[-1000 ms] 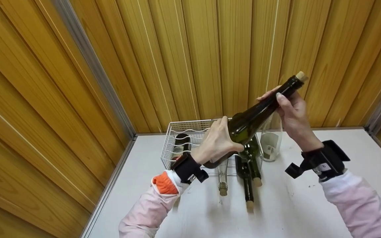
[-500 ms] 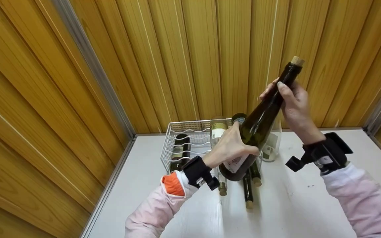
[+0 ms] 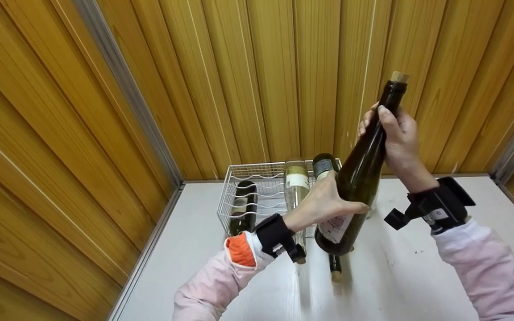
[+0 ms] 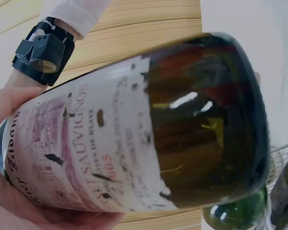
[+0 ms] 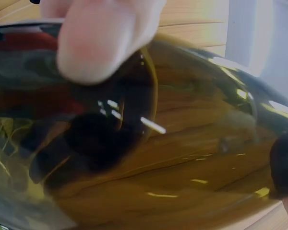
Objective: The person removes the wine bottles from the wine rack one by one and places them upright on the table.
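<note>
- Wire basket (image 3: 257, 168) with a dark bottle (image 3: 243, 203) at left, a clear bottle (image 3: 297, 180) and a blue-labelled bottle (image 3: 323, 166) farther right
- Corked bottle (image 3: 363, 165), raised and tilted, blocking its right side from view
- Left hand (image 3: 321, 203) clamped round that bottle's body, right hand (image 3: 399, 137) round its neck
- White worktop (image 3: 417, 281), wood-panelled walls (image 3: 266, 89)

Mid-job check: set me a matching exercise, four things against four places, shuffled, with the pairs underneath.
Things
1. Left hand
2. Right hand
3. Clear glass bottle with gold-and-white label
4. Tan cylindrical cork

Places
A. Lying across the white metal wire rack
B. In the mouth of the held dark green-brown glass bottle
C. Round the held bottle's body, by its label
D. Round the held bottle's neck

Pairs: 1-C, 2-D, 3-A, 4-B
</note>
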`<state>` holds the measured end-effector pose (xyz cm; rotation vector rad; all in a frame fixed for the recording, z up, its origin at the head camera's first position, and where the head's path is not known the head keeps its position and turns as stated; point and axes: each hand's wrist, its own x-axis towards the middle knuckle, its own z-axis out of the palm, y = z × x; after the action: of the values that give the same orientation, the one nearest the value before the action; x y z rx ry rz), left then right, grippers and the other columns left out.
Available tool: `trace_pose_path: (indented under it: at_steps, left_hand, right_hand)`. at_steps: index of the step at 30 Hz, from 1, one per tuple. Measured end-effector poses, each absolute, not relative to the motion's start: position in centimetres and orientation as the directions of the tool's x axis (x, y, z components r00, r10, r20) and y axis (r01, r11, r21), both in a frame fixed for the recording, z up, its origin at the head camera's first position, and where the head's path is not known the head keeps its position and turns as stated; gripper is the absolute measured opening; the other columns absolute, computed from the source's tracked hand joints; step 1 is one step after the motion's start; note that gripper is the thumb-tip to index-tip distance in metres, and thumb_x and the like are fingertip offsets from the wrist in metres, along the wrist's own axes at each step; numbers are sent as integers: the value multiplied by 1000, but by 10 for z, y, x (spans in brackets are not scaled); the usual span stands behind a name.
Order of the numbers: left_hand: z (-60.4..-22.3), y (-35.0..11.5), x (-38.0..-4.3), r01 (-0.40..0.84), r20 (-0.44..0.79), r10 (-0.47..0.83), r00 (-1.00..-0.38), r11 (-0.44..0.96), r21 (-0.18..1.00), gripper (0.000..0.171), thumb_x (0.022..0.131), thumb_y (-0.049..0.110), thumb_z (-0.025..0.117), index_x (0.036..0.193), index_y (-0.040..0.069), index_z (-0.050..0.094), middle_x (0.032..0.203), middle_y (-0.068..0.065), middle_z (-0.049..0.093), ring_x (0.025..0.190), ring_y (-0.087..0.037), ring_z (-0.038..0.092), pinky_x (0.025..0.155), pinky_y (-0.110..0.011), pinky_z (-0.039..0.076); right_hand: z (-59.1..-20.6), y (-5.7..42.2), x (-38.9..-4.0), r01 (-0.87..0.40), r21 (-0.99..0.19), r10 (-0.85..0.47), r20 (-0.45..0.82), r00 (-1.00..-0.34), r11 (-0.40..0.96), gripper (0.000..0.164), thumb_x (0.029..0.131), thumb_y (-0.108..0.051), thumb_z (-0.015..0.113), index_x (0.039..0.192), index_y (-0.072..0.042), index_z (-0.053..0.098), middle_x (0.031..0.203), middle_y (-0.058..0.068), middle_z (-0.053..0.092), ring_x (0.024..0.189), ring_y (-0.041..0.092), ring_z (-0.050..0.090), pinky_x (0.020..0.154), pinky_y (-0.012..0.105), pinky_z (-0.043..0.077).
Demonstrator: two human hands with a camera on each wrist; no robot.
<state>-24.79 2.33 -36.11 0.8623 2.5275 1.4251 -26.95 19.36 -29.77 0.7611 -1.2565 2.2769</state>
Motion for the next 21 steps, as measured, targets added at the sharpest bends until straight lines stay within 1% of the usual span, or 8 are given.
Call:
trace_pose_path:
  at_steps: [2,6,8,10,12,14,18,21]
  left_hand:
    - [-358,24,-246,421,172,533,-828,389,819,63,74,35,89,117,10,51,97,2,60,81,-8,63,66,-24,55]
    - [-357,24,-242,412,146,572,-807,368,833,60,76,39,88,117,15,51,98,5,61,84,-7,63,69,-26,55]
    - [-357,25,-242,400,126,602,-788,346,848,60,78,40,86,121,17,51,102,5,61,88,-7,64,72,-27,55]
    - [-359,25,-242,392,106,628,-771,337,856,63,80,41,84,128,18,51,107,6,62,93,-6,63,76,-28,55]
    - [-361,25,-242,391,90,653,-752,331,859,67,83,41,83,135,16,48,111,5,62,96,-6,63,78,-27,54]
    - [-364,26,-243,401,82,677,-731,329,855,67,85,39,81,137,14,48,112,4,63,96,-6,64,78,-26,55]
    - [-367,26,-246,447,90,709,-700,336,829,58,90,38,77,134,11,51,110,3,65,94,-5,65,77,-23,55]
    - [-367,25,-248,470,98,705,-702,356,808,52,97,41,66,135,9,52,114,-1,67,97,-7,65,79,-22,54]
  right_hand:
    - [-294,193,-269,-600,-622,105,645,-757,-503,13,102,-8,54,104,5,51,78,9,62,66,18,62,65,28,57]
    - [-290,194,-267,-600,-639,95,643,-760,-481,11,101,-6,54,101,5,52,76,9,62,64,17,62,64,27,56]
    - [-288,196,-267,-591,-658,78,635,-768,-466,11,101,-6,55,99,4,53,75,8,62,63,16,61,63,26,55]
    - [-287,197,-266,-579,-678,61,624,-779,-453,11,101,-7,56,99,3,53,75,7,62,63,15,61,62,25,55]
    - [-288,200,-266,-562,-697,37,613,-789,-445,11,101,-7,56,99,3,52,74,7,62,63,15,61,61,25,54]
    - [-288,203,-266,-555,-713,24,605,-796,-429,11,102,-8,56,99,2,53,73,6,61,62,14,60,60,25,54]
    - [-289,208,-267,-553,-723,15,602,-799,-414,11,102,-8,55,98,2,53,71,6,60,60,14,60,57,25,53]
    - [-289,209,-267,-557,-714,28,604,-796,-423,10,102,-7,55,97,2,54,71,6,61,59,15,60,57,25,53]
